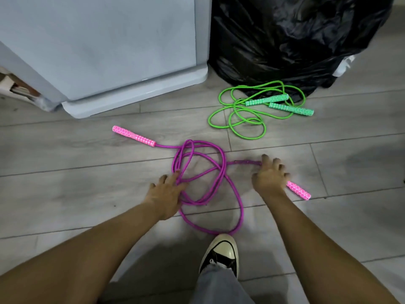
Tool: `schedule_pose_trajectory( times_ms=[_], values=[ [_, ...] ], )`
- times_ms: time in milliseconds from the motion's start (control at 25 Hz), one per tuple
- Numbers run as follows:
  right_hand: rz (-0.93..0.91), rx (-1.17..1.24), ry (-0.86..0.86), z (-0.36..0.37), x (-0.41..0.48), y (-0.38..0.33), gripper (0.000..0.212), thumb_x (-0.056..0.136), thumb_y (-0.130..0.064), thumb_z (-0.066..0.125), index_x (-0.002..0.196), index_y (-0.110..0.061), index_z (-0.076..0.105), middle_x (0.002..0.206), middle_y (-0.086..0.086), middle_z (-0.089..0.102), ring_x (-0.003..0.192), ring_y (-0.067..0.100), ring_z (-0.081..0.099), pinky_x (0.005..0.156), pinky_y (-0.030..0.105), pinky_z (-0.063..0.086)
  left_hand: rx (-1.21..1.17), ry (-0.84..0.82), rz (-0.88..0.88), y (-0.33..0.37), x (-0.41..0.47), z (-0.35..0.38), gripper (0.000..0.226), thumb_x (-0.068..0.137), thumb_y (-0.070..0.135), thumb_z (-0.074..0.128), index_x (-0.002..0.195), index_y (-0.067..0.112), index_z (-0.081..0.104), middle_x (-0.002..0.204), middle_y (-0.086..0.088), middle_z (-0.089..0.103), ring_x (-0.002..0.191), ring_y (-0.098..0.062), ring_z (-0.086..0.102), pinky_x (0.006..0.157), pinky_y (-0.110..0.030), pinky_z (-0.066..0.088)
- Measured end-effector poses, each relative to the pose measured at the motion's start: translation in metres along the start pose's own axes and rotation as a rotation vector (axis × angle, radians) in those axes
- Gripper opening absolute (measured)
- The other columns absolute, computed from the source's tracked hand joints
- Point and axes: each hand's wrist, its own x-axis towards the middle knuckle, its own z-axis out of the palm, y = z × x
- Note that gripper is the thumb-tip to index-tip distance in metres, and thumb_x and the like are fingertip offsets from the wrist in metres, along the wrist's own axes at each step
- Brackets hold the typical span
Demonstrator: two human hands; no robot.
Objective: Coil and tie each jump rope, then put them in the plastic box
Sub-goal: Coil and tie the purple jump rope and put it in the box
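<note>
A purple jump rope (222,170) lies in loose tangled loops on the grey plank floor. One of its pink patterned handles (133,136) lies stretched out to the far left. The other pink handle (300,190) sticks out from under my right hand (270,177), whose spread fingers rest over it. My left hand (167,193) lies on the left side of the loops, its straight fingers touching the cord. A green jump rope (237,116) lies uncoiled farther back on the right, its two green handles (279,104) side by side.
A pale blue-grey cabinet-like unit (105,51) stands at the back left. A full black plastic bag (291,38) sits at the back right, right behind the green rope. My black-and-white sneaker (221,251) stands just below the purple loops.
</note>
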Motion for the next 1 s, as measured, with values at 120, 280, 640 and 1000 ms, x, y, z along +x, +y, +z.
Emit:
schedule_pose_trajectory(
  times_ms=[120, 280, 640, 1000],
  values=[
    [-0.043, 0.051, -0.052, 0.025, 0.002, 0.025, 0.041, 0.095, -0.018, 0.051, 0.135, -0.027, 0.047, 0.128, 0.017, 0.046, 0.116, 0.042, 0.045, 0.092, 0.053, 0.045, -0.067, -0.150, 0.024, 0.000, 0.009, 0.018, 0.066, 0.096, 0.045, 0.049, 0.154, 0.030, 0.020, 0.166, -0.001, -0.005, 0.149, -0.033, 0.013, 0.113, -0.055, 0.030],
    [-0.393, 0.145, 0.079, 0.047, -0.020, -0.010, 0.044, 0.085, -0.004, 0.058, 0.129, -0.012, 0.061, 0.117, 0.020, 0.057, 0.105, 0.040, 0.051, 0.087, 0.049, 0.051, -0.134, -0.133, -0.054, 0.006, -0.009, 0.051, 0.070, 0.095, 0.035, 0.053, 0.154, 0.017, 0.022, 0.166, -0.005, 0.000, 0.146, -0.032, 0.025, 0.112, -0.049, 0.036],
    [-0.836, 0.212, -0.109, 0.064, -0.058, -0.112, 0.040, 0.087, -0.009, 0.058, 0.126, -0.010, 0.064, 0.123, 0.010, 0.058, 0.113, 0.032, 0.055, 0.095, 0.042, 0.050, -0.246, -0.139, -0.143, -0.035, -0.037, 0.037, 0.040, 0.095, 0.038, 0.050, 0.129, 0.019, 0.051, 0.130, -0.013, 0.059, 0.117, -0.035, 0.056, 0.093, -0.041, 0.050],
    [-0.660, 0.169, 0.098, 0.054, -0.048, -0.121, 0.017, 0.088, -0.026, 0.067, 0.098, -0.012, 0.070, 0.097, 0.010, 0.066, 0.093, 0.035, 0.060, 0.081, 0.042, 0.043, -0.093, 0.167, -0.234, -0.106, 0.018, 0.009, 0.062, 0.096, 0.017, 0.047, 0.153, 0.025, 0.023, 0.159, -0.001, 0.028, 0.138, -0.032, 0.035, 0.107, -0.048, 0.034]
  ],
)
